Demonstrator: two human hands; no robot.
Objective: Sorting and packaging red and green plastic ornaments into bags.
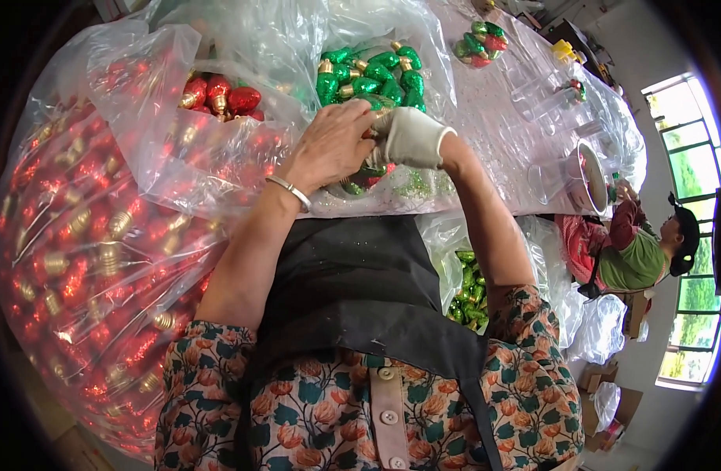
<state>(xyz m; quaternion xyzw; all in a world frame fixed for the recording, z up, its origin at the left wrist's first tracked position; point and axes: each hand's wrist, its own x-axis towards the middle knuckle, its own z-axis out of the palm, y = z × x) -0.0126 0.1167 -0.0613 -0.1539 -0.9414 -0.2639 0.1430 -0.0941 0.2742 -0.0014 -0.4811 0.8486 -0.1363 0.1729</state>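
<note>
My left hand (333,143), bare with a bracelet at the wrist, meets my right hand (411,138), in a whitish glove, above the table's near edge. Both hands have their fingers curled inward against each other. What they grip is mostly covered by the fingers. Just below them shows clear plastic with red and green bulb-shaped ornaments (366,179) in it. Right behind the hands lies a pile of glittery green bulb ornaments (380,74) with gold screw caps, on clear plastic film. Red bulb ornaments (219,96) lie in an opened bag to the left.
A huge clear bag of red ornaments (101,267) fills the left side. A clear container of red and green ornaments (480,45) stands far right, near clear cups (545,110) and a bucket (586,177). Green ornaments (469,294) sit below the table edge. A co-worker (635,247) is at right.
</note>
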